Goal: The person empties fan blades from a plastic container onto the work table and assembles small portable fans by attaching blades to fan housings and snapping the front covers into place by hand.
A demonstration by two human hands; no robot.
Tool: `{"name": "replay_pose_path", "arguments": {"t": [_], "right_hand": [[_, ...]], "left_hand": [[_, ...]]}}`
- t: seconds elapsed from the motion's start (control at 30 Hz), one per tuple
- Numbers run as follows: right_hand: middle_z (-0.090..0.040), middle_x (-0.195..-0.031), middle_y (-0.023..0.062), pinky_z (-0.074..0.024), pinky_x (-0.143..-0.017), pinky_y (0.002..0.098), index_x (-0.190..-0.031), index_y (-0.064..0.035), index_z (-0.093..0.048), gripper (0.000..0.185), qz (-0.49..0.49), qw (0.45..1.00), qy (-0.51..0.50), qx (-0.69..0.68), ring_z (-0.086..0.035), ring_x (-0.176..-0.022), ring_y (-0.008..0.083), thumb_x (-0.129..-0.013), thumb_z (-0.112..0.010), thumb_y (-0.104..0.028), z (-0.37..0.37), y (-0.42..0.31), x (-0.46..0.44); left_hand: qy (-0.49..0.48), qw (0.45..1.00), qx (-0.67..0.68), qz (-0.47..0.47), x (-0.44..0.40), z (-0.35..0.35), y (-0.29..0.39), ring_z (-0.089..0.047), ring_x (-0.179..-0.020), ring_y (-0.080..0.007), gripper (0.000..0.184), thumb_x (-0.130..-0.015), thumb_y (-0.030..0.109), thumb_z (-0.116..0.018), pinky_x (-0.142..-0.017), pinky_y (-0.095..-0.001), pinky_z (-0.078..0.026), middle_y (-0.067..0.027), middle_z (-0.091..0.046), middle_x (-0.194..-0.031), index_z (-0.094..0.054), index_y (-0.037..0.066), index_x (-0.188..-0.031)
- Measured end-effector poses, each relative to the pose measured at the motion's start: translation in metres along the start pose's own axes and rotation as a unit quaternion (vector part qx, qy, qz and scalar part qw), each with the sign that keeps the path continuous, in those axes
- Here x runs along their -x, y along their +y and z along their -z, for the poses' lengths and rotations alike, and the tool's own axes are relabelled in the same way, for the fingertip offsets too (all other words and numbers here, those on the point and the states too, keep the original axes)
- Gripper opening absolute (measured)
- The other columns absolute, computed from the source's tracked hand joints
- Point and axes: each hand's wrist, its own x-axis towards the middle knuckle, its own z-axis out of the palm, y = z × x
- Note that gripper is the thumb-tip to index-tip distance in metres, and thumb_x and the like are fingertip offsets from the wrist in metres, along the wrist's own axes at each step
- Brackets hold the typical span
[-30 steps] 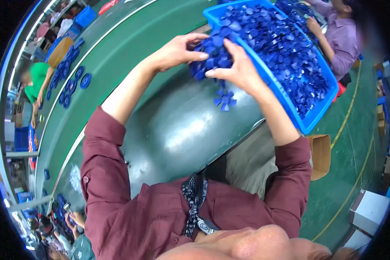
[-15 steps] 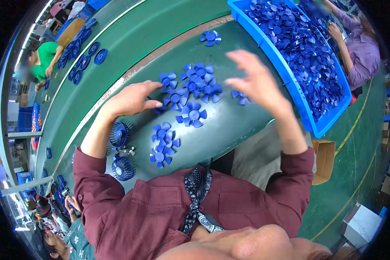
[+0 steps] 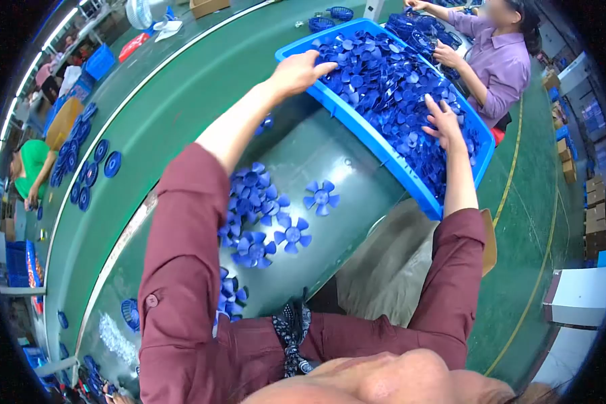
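A blue plastic bin heaped with blue fan blades stands at the far right of the bench. My left hand is at the bin's left end, over the rim, thumb and fingers apart. Whether it touches the rim or the blades I cannot tell. Over the heap near the bin's right side, my right hand has its fingers spread at the blades, holding nothing visible. On the green bench lie a single fan blade, another fan blade and a cluster of fan blades, partly behind my left sleeve.
A co-worker in a purple shirt handles blue fan parts behind the bin. Across the green belt sits a person in green near round blue fan covers. An open carton stands right of my right arm.
Both hands have moved from the loose blades on the bench up and forward to the bin. The view has turned toward the bin, and my left arm now covers part of the bench.
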Motion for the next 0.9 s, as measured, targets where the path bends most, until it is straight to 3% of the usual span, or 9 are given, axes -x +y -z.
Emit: {"name": "replay_pose_path", "arguments": {"t": [0.13,0.17,0.23,0.33,0.43,0.53,0.7,0.87,0.9], "right_hand": [[-0.044,-0.141,0.0175,-0.0557,-0.074,0.038,-0.152,-0.0057,-0.015,0.112,0.008,0.999,-0.033,0.027,-0.052,-0.118,0.0283,-0.073,-0.077,-0.055,-0.006,-0.003,-0.002],[-0.044,-0.143,0.0165,-0.0548,-0.076,0.04,-0.152,-0.0056,-0.012,0.112,0.009,0.998,-0.057,0.011,-0.049,-0.123,0.0305,-0.075,-0.076,-0.053,-0.009,-0.005,0.001],[-0.044,-0.143,0.0158,-0.0487,-0.084,0.0506,-0.153,-0.0109,-0.016,0.101,0.017,0.994,-0.106,-0.01,-0.047,-0.126,0.0304,-0.08,-0.075,-0.047,-0.02,-0.005,-0.011],[-0.054,-0.126,0.0078,-0.0456,-0.082,0.051,-0.147,-0.0197,-0.033,0.081,0.042,0.986,-0.158,-0.022,-0.053,-0.113,0.0234,-0.081,-0.074,-0.044,-0.056,-0.005,-0.004],[-0.056,-0.122,0.0063,-0.0475,-0.083,0.0547,-0.14,-0.0173,-0.037,0.074,0.014,0.967,-0.194,-0.166,-0.058,-0.106,0.0233,-0.08,-0.077,-0.036,-0.068,0.01,-0.002],[-0.057,-0.119,0.0064,-0.0496,-0.084,0.0556,-0.132,-0.0144,-0.041,0.066,0.004,0.948,-0.208,-0.241,-0.059,-0.107,0.0244,-0.081,-0.078,-0.033,-0.068,0.008,0.0],[-0.06,-0.113,0.0045,-0.0519,-0.088,0.0424,-0.127,-0.0127,-0.047,0.054,0.002,0.932,-0.22,-0.287,-0.06,-0.102,0.0212,-0.083,-0.076,-0.027,-0.061,-0.003,0.006],[-0.065,-0.116,0.004,-0.0511,-0.092,0.0426,-0.121,-0.0134,-0.058,0.042,-0.02,0.928,-0.236,-0.286,-0.063,-0.103,0.0203,-0.085,-0.073,-0.03,-0.059,-0.003,0.006],[-0.065,-0.116,0.0045,-0.0515,-0.092,0.0427,-0.121,-0.0135,-0.058,0.042,-0.028,0.93,-0.224,-0.291,-0.064,-0.103,0.0204,-0.085,-0.073,-0.03,-0.06,-0.007,0.009]], "left_hand": [[-0.031,0.992,-0.055,0.11,-0.049,-0.035,0.005,-0.053,-0.118,-0.0419,0.091,-0.081,0.071,-0.052,-0.099,-0.0467,-0.043,-0.0249,-0.055,-0.129,-0.047,-0.003,-0.133],[-0.05,0.988,-0.013,0.149,-0.06,-0.044,-0.002,-0.047,-0.125,-0.0437,0.1,-0.079,0.078,-0.048,-0.104,-0.0475,-0.039,-0.0318,-0.045,-0.136,-0.038,0.001,-0.142],[-0.083,0.98,-0.02,0.181,-0.087,-0.064,-0.008,-0.042,-0.131,-0.0414,0.106,-0.075,0.082,-0.047,-0.109,-0.0464,-0.034,-0.0309,-0.04,-0.141,-0.031,0.007,-0.148],[-0.109,0.975,-0.013,0.191,-0.097,-0.071,-0.005,-0.039,-0.134,-0.0394,0.106,-0.073,0.085,-0.044,-0.111,-0.0462,-0.031,-0.0252,-0.036,-0.147,-0.034,0.009,-0.147],[-0.168,0.959,0.198,0.113,-0.085,-0.063,0.018,-0.032,-0.14,-0.0319,0.103,-0.076,0.079,-0.052,-0.114,-0.0425,-0.026,-0.0188,-0.034,-0.151,-0.034,0.007,-0.147],[-0.163,0.952,0.228,0.127,-0.068,-0.061,0.031,-0.029,-0.141,-0.0325,0.102,-0.077,0.076,-0.054,-0.114,-0.0434,-0.025,-0.0199,-0.032,-0.151,-0.03,0.01,-0.149],[-0.124,0.943,0.301,0.067,-0.058,-0.072,0.035,-0.039,-0.134,-0.0308,0.103,-0.072,0.067,-0.069,-0.111,-0.0386,-0.031,-0.0214,-0.04,-0.145,-0.034,0.005,-0.146],[-0.03,0.952,0.303,0.028,-0.046,-0.082,0.068,-0.049,-0.124,-0.0281,0.103,-0.064,0.054,-0.083,-0.106,-0.036,-0.038,-0.0214,-0.05,-0.135,-0.04,0.001,-0.141],[-0.005,0.943,0.334,0.016,-0.045,-0.082,0.07,-0.055,-0.119,-0.034,0.108,-0.057,0.06,-0.083,-0.103,-0.0382,-0.042,-0.0262,-0.055,-0.128,-0.045,-0.002,-0.136]]}}
